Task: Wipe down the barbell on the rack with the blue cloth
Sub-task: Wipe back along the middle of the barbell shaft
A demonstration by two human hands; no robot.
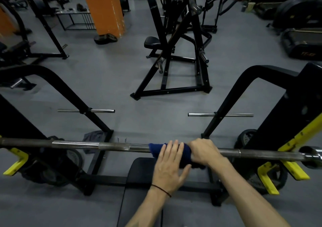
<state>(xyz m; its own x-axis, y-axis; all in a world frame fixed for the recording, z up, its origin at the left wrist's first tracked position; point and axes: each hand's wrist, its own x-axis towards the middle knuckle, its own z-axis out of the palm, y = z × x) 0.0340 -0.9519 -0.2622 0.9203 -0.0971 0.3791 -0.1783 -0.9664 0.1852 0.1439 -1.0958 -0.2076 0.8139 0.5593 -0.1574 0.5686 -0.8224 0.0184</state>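
Note:
A steel barbell point(111, 146) lies across the black rack from left to right, resting on yellow hooks. A dark blue cloth point(154, 151) is draped over the bar a little right of its middle. My left hand point(169, 164) lies flat on the cloth with straight fingers, pressing it onto the bar. Just to its right, my right hand point(203, 151) curls over the bar and grips the cloth's right end. Part of the cloth is hidden under both hands.
A black bench pad point(139, 188) sits below the bar in front of me. Yellow hooks point(16, 162) point(294, 167) flank the rack, with weight plates point(244, 139) near its feet. A black plate-loaded machine point(174, 52) and an orange pillar point(104, 8) stand beyond on the grey floor.

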